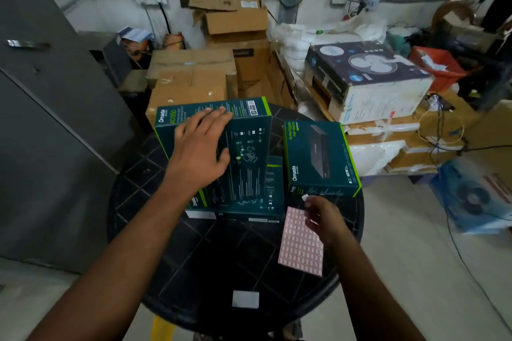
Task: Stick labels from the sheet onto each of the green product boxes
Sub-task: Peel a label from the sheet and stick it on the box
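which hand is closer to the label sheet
Right. The right hand rests over the upper right edge of the label sheet, pinching a small label. The left hand lies on the tilted green box.

We look down on a round black worktop (194, 252) carrying green product boxes. Our left hand (198, 151) lies with fingers spread on the top box (246, 147) of the stack, which sits tilted over a lower box (266, 205). A third box (318, 158) lies just to the right, apart from the stack. Our right hand (322, 219) pinches a small white label (305, 197) at its fingertips and holds the pink-gridded label sheet (300, 246) over the worktop. A white square (245, 299) lies near the front edge. Behind, we see cardboard cartons (194, 77) and a fan box (365, 77).
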